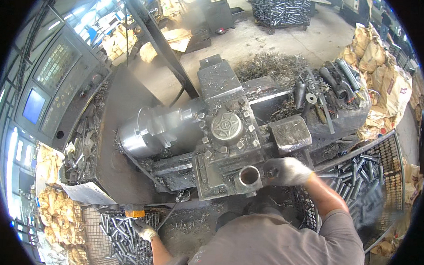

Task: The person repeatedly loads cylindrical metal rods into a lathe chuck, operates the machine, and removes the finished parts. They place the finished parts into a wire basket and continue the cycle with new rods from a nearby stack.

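My right hand (287,172), in a dirty white glove with dark fingers, is at the near side of a lathe carriage, closed on something dark that I cannot make out. Just left of it an open-topped metal cylinder (249,176) stands upright on the carriage. My left hand (145,230), also gloved, reaches down to the lower left over a wire basket of short metal rods (119,236). Its dark fingertips blend with the rods, so their grip does not show. A yellow block (135,214) lies just above that hand.
A shiny lathe chuck (139,132) and a bolted tool post (227,128) stand ahead. Metal shavings (270,67) pile behind. Tools (337,83) lie at the right end. A mesh basket of metal parts (393,162) is right, a control panel (50,87) left.
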A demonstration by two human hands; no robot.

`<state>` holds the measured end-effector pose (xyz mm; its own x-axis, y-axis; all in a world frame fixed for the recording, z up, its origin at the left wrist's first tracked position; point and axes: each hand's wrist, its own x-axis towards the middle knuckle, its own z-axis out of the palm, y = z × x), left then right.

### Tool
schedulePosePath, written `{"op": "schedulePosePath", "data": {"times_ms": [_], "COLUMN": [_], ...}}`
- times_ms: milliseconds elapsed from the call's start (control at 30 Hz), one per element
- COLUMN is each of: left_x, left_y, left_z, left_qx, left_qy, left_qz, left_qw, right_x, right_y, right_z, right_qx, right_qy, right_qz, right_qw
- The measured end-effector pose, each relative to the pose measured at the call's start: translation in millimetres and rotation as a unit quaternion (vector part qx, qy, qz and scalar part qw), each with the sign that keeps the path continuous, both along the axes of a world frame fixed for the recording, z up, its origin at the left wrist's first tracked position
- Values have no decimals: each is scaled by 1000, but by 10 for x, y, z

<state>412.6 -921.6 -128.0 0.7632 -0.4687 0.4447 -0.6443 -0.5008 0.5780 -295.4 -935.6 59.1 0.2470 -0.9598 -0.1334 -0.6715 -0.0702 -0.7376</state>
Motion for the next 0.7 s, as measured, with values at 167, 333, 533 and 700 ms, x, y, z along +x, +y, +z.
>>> {"op": "schedulePosePath", "data": {"times_ms": [167, 333, 533, 700], "left_x": [1041, -405, -2564, -2635], "left_y": [235, 114, -1620, -2499], "left_z": [-133, -14, 1529, 2401], "left_qx": [-172, -179, -53, -6], "left_qy": [534, 597, -69, -309], "left_qz": [-180, -100, -406, -400], "left_qw": [808, 775, 910, 863], "right_x": [-378, 282, 1085, 1374], "right_y": [-455, -1494, -3477, -3715], "right_z": [840, 1607, 750, 589], "right_qx": [-162, -167, 18, 229], "right_qy": [-119, -93, 118, 164], "right_qz": [-9, -4, 160, 175], "right_qw": [980, 982, 980, 943]}}
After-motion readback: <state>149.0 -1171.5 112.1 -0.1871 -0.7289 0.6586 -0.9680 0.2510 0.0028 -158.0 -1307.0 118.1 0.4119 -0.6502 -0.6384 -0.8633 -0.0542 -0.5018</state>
